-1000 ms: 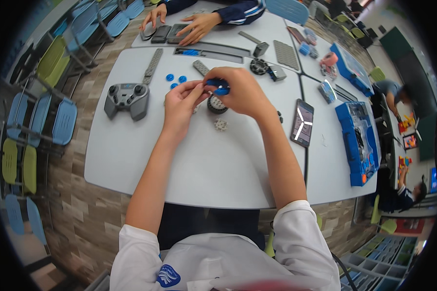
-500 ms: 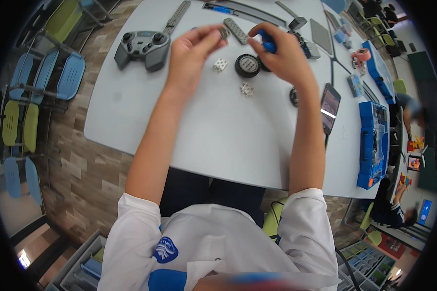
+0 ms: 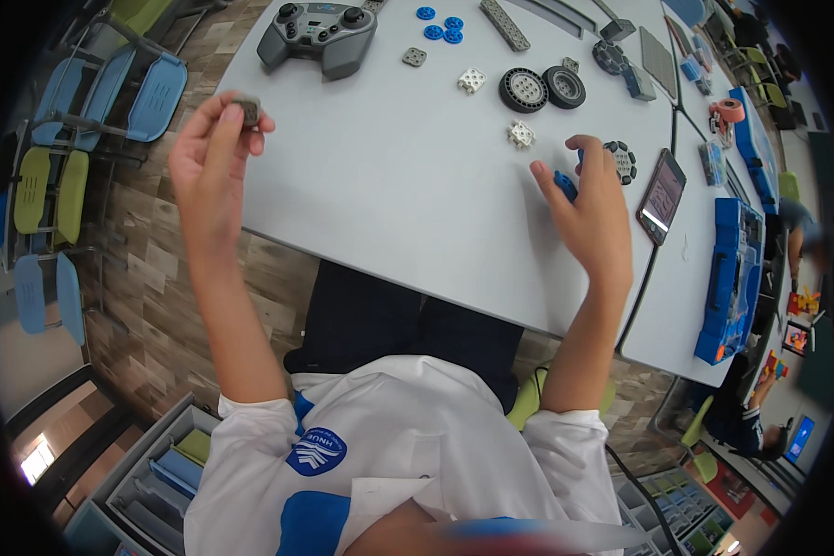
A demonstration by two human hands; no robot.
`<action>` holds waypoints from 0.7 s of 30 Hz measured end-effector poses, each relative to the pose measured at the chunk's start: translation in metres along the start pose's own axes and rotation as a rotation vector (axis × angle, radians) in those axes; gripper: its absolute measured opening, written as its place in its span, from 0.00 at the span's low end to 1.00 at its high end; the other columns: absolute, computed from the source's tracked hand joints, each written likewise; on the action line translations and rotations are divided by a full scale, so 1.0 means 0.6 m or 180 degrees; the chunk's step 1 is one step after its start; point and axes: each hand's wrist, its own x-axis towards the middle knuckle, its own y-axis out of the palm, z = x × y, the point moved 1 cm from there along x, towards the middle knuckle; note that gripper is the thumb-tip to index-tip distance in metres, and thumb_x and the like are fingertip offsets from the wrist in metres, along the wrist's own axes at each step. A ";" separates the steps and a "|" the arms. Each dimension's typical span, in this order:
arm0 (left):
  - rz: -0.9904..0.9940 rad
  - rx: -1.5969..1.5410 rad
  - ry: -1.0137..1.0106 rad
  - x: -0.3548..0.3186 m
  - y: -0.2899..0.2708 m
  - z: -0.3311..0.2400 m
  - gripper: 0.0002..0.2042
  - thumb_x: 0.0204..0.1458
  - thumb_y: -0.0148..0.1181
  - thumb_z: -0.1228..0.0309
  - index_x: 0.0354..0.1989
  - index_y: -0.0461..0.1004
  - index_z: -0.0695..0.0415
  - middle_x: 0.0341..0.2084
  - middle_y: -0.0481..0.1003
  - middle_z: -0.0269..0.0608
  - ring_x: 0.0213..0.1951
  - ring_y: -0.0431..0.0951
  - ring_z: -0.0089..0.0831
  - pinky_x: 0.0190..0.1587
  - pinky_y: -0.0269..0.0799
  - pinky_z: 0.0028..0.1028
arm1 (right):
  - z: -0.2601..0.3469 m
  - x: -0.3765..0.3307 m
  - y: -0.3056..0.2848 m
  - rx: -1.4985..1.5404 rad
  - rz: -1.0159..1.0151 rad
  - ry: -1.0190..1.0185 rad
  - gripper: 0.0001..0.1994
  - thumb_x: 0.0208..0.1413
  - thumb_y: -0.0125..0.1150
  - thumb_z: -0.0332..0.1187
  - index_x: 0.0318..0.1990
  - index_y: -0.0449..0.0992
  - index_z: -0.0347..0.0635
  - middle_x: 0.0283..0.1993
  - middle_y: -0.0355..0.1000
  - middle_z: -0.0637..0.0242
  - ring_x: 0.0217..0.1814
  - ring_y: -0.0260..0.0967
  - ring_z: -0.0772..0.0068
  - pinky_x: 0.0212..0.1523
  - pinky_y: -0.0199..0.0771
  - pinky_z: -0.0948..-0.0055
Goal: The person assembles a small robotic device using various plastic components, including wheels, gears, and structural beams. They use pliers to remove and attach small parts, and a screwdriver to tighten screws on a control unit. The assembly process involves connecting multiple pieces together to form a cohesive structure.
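My left hand (image 3: 215, 153) pinches a small grey square plate (image 3: 247, 111) between thumb and fingers, raised over the table's left edge. My right hand (image 3: 595, 208) is curled around a blue plastic piece (image 3: 565, 185), partly covered by the fingers, so its full shape is hidden. Just beyond that hand lie a white connector block (image 3: 521, 135) and a dark wheel with rollers (image 3: 625, 162). Farther off are two black-tyred wheels, a larger one (image 3: 524, 90) and a smaller one (image 3: 564, 87), and another white block (image 3: 472, 81).
A grey game controller (image 3: 320, 37) sits far left, with several blue discs (image 3: 434, 32), a small grey plate (image 3: 414, 57) and a grey beam (image 3: 505, 25) beside it. On the right are a phone (image 3: 662, 196), a blue case (image 3: 730, 278) and pink tape (image 3: 729, 111).
Both hands have drawn back toward me and spread apart, the left still with the grey plate, the right with the blue piece. Blue discs, previously hidden, now show. The view has shifted.
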 end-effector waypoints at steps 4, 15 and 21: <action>-0.0415 0.0212 -0.0246 -0.048 -0.036 0.043 0.10 0.71 0.56 0.72 0.52 0.76 0.66 0.38 0.81 0.44 0.40 0.80 0.28 0.45 0.74 0.23 | -0.006 -0.036 0.021 -0.0239 -0.0240 0.0097 0.31 0.61 0.72 0.52 0.60 0.72 0.35 0.52 0.73 0.48 0.56 0.72 0.45 0.55 0.74 0.53; -0.0540 0.0564 -0.0136 -0.063 -0.031 0.095 0.12 0.74 0.52 0.67 0.55 0.73 0.63 0.38 0.82 0.41 0.40 0.80 0.24 0.42 0.72 0.23 | 0.111 -0.119 0.089 0.0082 -0.0034 -0.0886 0.36 0.64 0.65 0.50 0.73 0.64 0.35 0.77 0.58 0.42 0.80 0.54 0.40 0.77 0.52 0.41; -0.0413 0.0527 -0.0152 -0.060 -0.040 0.099 0.12 0.74 0.52 0.66 0.55 0.72 0.62 0.37 0.82 0.41 0.39 0.79 0.23 0.41 0.71 0.23 | 0.197 -0.167 0.162 -0.0009 0.0120 -0.1335 0.42 0.66 0.57 0.60 0.78 0.59 0.41 0.82 0.55 0.53 0.85 0.49 0.51 0.82 0.47 0.48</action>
